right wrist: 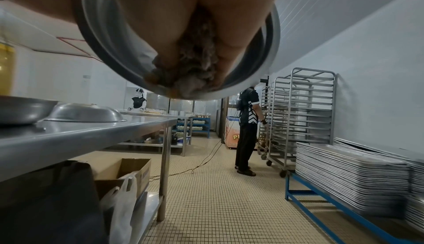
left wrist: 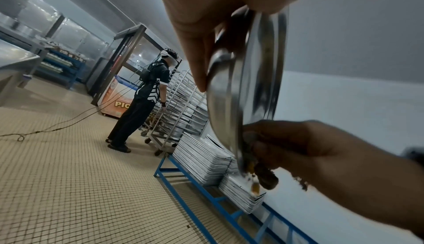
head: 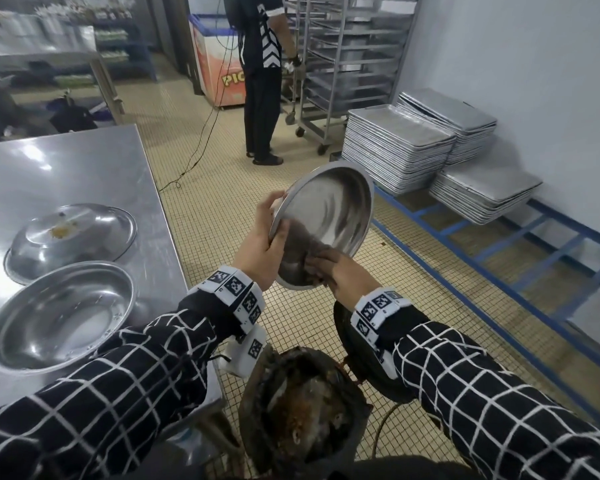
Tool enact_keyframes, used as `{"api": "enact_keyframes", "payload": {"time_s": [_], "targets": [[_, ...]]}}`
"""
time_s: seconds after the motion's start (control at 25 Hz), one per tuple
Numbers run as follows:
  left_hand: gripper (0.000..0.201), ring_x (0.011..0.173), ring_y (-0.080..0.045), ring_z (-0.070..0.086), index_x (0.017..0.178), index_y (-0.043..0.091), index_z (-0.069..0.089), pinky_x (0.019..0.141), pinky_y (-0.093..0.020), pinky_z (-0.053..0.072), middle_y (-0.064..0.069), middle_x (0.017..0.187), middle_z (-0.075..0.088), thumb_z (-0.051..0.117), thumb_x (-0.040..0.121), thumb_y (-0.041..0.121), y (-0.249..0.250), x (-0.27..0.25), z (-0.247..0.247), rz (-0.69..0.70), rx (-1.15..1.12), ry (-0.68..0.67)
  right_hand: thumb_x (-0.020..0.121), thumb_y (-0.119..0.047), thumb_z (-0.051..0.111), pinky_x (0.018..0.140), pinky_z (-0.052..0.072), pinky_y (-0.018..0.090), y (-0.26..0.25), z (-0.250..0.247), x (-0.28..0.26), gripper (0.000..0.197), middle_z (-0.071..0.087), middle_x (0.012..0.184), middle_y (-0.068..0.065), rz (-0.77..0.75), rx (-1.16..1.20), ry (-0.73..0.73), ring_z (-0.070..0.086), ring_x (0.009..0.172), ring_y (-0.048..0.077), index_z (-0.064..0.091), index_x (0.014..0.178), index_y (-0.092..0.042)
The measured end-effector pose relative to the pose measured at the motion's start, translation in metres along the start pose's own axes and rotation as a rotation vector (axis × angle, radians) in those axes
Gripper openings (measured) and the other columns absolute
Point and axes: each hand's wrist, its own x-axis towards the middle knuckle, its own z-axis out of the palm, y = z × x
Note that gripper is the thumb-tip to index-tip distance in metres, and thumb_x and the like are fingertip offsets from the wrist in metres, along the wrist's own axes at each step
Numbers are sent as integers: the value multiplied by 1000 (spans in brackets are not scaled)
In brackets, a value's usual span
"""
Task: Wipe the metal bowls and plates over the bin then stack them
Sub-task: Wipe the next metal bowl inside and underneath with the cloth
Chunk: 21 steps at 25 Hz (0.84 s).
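A round metal plate (head: 329, 216) is tilted in the air above a dark bin (head: 305, 420) holding food scraps. My left hand (head: 264, 244) grips the plate's left rim, thumb inside. My right hand (head: 343, 271) holds a dirty grey-brown cloth (head: 305, 251) bunched against the plate's lower inside. In the left wrist view the plate (left wrist: 250, 77) shows edge-on, with the cloth (left wrist: 263, 177) at its bottom rim. In the right wrist view the cloth (right wrist: 195, 66) sits between my fingers against the plate (right wrist: 263, 57). On the steel table (head: 84, 161) lie an upright bowl (head: 63, 313) and an upturned soiled plate (head: 73, 237).
Stacks of metal trays (head: 399, 147) rest on a blue frame (head: 499, 244) along the right wall. Another person (head: 262, 74) stands at a wheeled tray rack (head: 347, 64) ahead, with a cable (head: 201, 143) trailing over the tiled floor. Boxes and bags (right wrist: 123, 184) sit under the table.
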Motion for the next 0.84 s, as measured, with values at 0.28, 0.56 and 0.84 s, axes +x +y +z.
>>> {"api": "enact_keyframes", "payload": {"time_s": [0.28,0.56,0.84], "targets": [[33,89,-25,67,128,50,20,58,-27,58,-10,124,55,31,101,34,-10,1,0,57,36,24,94,-8,50,90,43,19,-10,-18,-1,26,58,116,9,296,247,308,52,100,14,62,118,-8],[28,72,-9,66,124,48,18,58,-23,56,6,98,60,29,102,34,4,-2,-6,12,-35,-57,91,-5,56,104,40,28,-53,-33,41,27,53,128,6,242,418,453,52,112,16,62,116,-8],[30,81,-10,62,118,54,21,54,-16,53,9,99,55,30,103,30,8,0,-22,17,-49,22,92,-14,57,109,36,33,-24,7,16,28,56,134,1,-69,317,104,44,125,11,67,118,-15]]}}
